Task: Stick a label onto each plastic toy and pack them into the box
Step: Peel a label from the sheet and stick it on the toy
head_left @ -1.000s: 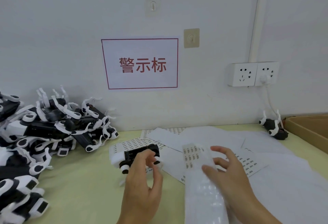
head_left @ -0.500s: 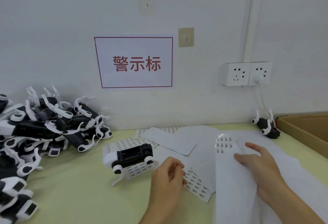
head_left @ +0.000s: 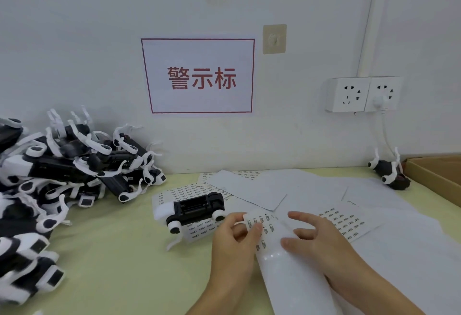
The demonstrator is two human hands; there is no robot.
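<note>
A black-and-white plastic toy (head_left: 193,208) lies upside down on the yellow-green table, on top of a printed label sheet (head_left: 197,228). Just right of it, my left hand (head_left: 233,242) pinches the top left corner of a long, mostly used label strip (head_left: 287,264), thumb over its small labels. My right hand (head_left: 321,244) holds the same strip from its right side, fingers curled over it. A heap of the same toys (head_left: 62,172) fills the left side. One more toy (head_left: 390,173) stands at the back right, beside the cardboard box (head_left: 439,177).
Several white label sheets and backing papers (head_left: 311,190) cover the table's middle and right. A red-framed sign (head_left: 199,76) and a double wall socket (head_left: 361,93) with a plugged-in cable hang on the white wall behind.
My left hand let go of the toy and moved right to the strip. My right hand swung the strip out to the right, then back to the middle, where both hands hold it.
</note>
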